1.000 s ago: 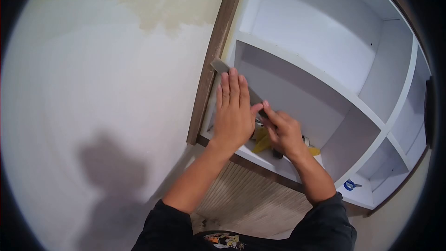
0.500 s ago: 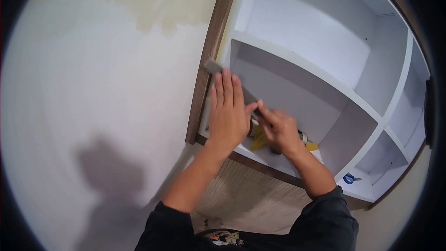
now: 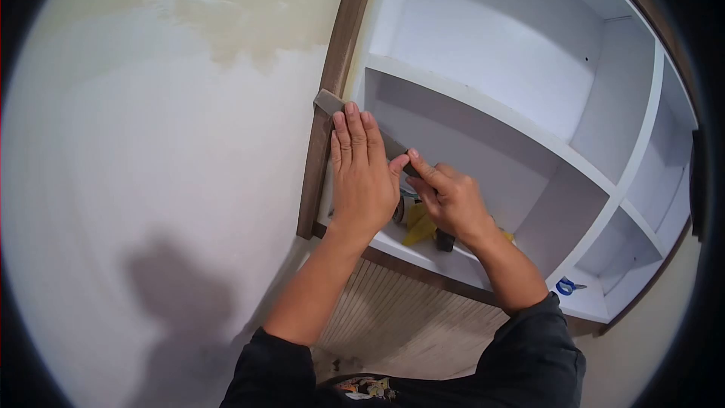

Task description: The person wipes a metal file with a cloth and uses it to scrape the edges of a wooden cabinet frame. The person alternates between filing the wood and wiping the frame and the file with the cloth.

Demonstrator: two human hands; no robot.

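A long, flat grey file (image 3: 330, 102) lies slantwise across the front left edge of the white cabinet (image 3: 483, 102), its tip over the brown edge trim (image 3: 319, 143). My left hand (image 3: 364, 181) rests flat on top of it, fingers stretched out and together, thumb to the side. Closed around the file's near end is my right hand (image 3: 457, 200), with its index finger and thumb near my left thumb. Most of the file is hidden under both hands. Below them, a yellow thing (image 3: 418, 227) and a black object (image 3: 445, 240) are partly covered on the shelf.
Blue-handled scissors (image 3: 568, 285) lie in the lower right compartment. On the left is a wall (image 3: 151, 143) with a whitish area below a beige one. Ribbed panelling (image 3: 385, 295) runs under the cabinet.
Both hands and the file have shifted slightly left and up, so its tip now reaches across the brown trim. The view has moved slightly too.
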